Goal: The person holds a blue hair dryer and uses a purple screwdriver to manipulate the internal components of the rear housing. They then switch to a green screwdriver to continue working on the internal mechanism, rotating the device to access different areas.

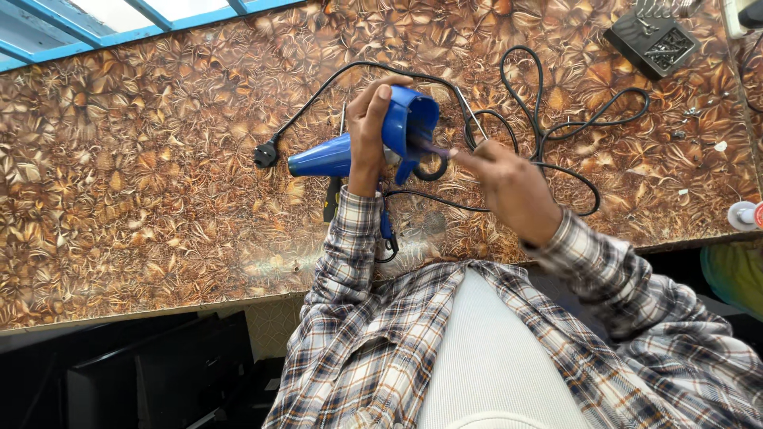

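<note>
Plug (265, 153) lies out left on the worktop (119, 214), its black cord (556, 119) looping away right. Left hand (367, 135) is clenched round the blue hair dryer (358, 147), held above the worktop, long axis running left-right, open end facing the right hand (509, 187). That hand pinches a thin tool (433, 148) poking into the opening. Open room left; worktop edge close below.

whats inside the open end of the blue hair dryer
A thin purple-tipped tool, held by the right hand, pokes into the open end of the hair dryer, which the left hand grips. The inner parts are shadowed and cannot be made out.
</note>
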